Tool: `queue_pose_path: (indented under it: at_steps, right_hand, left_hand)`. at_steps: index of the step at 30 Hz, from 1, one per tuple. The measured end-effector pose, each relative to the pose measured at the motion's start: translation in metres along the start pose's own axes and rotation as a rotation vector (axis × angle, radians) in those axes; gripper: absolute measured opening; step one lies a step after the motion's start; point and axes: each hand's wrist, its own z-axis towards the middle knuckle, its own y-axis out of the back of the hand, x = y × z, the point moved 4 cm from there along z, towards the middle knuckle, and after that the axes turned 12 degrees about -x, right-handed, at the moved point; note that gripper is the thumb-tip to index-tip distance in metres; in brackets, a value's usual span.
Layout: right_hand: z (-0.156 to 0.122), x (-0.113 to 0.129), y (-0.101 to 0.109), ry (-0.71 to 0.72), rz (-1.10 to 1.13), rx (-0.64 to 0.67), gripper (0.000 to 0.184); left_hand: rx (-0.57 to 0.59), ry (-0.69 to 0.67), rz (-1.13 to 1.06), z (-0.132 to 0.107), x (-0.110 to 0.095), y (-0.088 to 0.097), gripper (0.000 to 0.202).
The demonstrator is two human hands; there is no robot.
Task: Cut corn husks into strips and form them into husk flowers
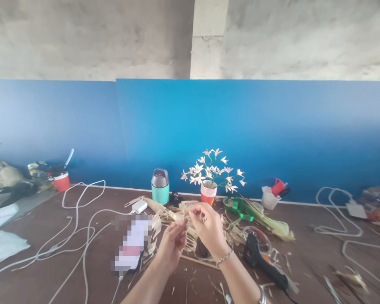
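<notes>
My left hand (173,244) is closed in a pinch, its fingertips pointing up near the middle of the view. Just right of it and slightly higher, my right hand (210,226) also pinches with thumb and forefinger. The fingertips nearly meet over a heap of dry pale husks (160,208). Whatever lies between them is too small to make out. Behind the hands, stacked red-and-white paper cups (208,192) hold a spray of pale star-shaped flowers (198,169) on green stems. A black glue gun (262,261) lies right of my right wrist.
A teal lidded jar (160,192) stands behind the husks. Left are a phone (131,245), a white charger (139,206) and looping white cables (85,236). Right lie green ribbon (242,210), a bundle of pale stalks (274,223) and a white cup (269,199). A blue partition (164,126) borders the back.
</notes>
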Motion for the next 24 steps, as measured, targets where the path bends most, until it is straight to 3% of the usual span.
queue_pose_path:
  at_steps: [24]
  right_hand:
    - [-0.0011,0.0037,-0.0002,0.102,0.0,0.001,0.015]
  left_hand:
    - [-0.009,-0.014,0.017,0.0057,0.0041,0.0047,0.03]
